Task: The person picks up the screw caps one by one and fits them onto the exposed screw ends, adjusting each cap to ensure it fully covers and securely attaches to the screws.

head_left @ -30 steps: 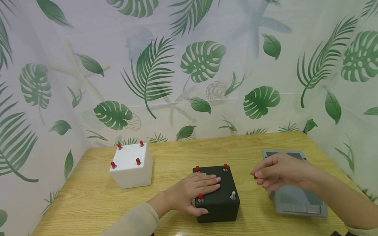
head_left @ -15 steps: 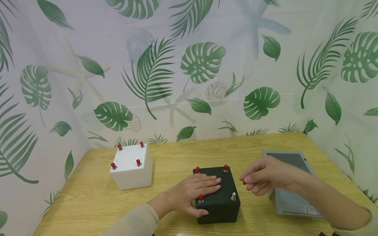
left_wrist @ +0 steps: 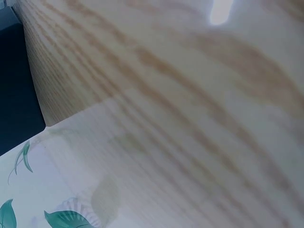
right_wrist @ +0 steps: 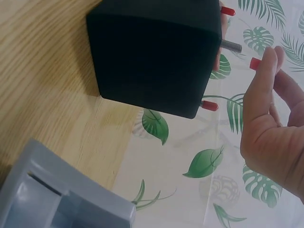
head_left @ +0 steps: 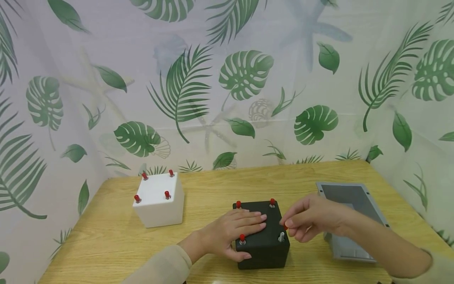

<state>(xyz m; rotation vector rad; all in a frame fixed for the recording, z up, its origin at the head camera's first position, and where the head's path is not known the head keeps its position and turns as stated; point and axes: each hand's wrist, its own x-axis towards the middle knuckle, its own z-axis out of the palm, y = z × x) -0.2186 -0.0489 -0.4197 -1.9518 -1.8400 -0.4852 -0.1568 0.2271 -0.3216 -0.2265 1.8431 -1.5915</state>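
Note:
A black box stands on the table with threaded posts at its top corners. My left hand rests on its top with fingers extended, the thumb over the front edge. Red caps cover three posts; the near right post is bare metal. My right hand pinches a small red cap between thumb and fingertips, just above and beside that bare post. In the right wrist view, a short gap separates the cap from the post's tip. The left wrist view shows only a side of the black box, not the hand.
On the wooden table, a white box with red-capped posts stands at the back left. A grey tray lies to the right, partly behind my right forearm. A leaf-patterned cloth hangs behind the table.
My right hand has moved left from over the grey tray to the black box's near right corner, carrying the red cap. My left hand has stayed on the box.

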